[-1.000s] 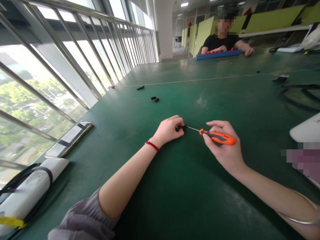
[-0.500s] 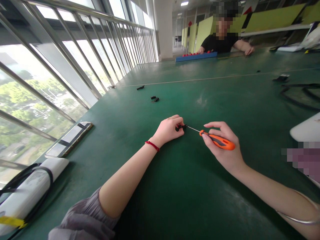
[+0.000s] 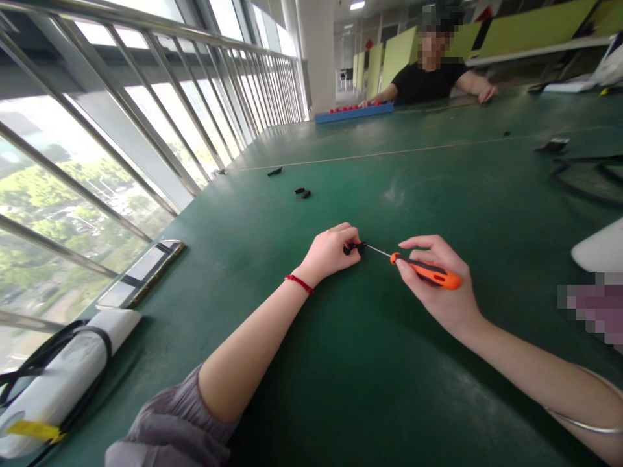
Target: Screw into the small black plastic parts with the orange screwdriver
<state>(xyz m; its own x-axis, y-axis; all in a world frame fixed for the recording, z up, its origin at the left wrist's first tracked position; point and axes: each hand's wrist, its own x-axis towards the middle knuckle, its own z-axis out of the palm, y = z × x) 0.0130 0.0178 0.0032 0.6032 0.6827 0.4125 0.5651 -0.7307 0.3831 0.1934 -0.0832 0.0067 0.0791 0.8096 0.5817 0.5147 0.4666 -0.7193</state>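
Note:
My left hand (image 3: pixel 335 250) pinches a small black part (image 3: pixel 354 247) just over the green table (image 3: pixel 341 363). An orange and black screwdriver (image 3: pixel 431 272) lies in my right hand (image 3: pixel 445 292), held near its collar by the thumb, with the index finger raised above the handle. Its thin shaft points left, and the tip meets the black part at my left fingertips. Farther back on the table lie two small black pieces (image 3: pixel 304 193) close together and another black piece (image 3: pixel 275 171).
Left, by the railing (image 3: pixel 146 71), are a flat glossy panel (image 3: pixel 141 274) and a white device (image 3: pixel 68 370) with black cable. A person (image 3: pixel 428 81) sits opposite with a blue tray (image 3: pixel 354 113). Black cables (image 3: pixel 584 181) and a white object (image 3: pixel 601 250) are at right.
Across the table, the blue tray and the person's hand on it have moved left. My hands hold nearly the same pose, and the view has shifted slightly.

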